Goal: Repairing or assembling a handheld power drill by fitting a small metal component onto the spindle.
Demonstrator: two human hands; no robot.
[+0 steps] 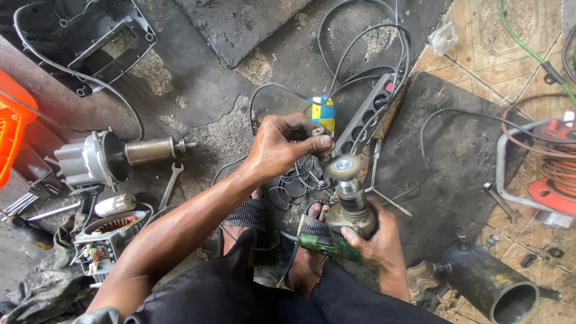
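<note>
The right hand gripped a green grinder by its body, low in the frame just above the person's knees, with the tool's head turned upward. A small wire wheel sat on top of the spindle, its round face toward the camera. The left hand hovered just above and left of that wheel, fingers curled around a small dark part pinched between thumb and fingertips — what the part was could not be made out. The part sat close to the wheel; whether it touched could not be told.

Both feet in mesh sandals rested on the stained concrete floor beneath the hands. A black power strip lay just beyond the wheel, tangled in dark cables. To the left lay a motor armature in its grey housing, a wrench beside it, and a stator with copper windings nearer the left arm. A heavy metal pipe lay at lower right — well apart from the hands — and an orange cable reel stood at the right edge.
</note>
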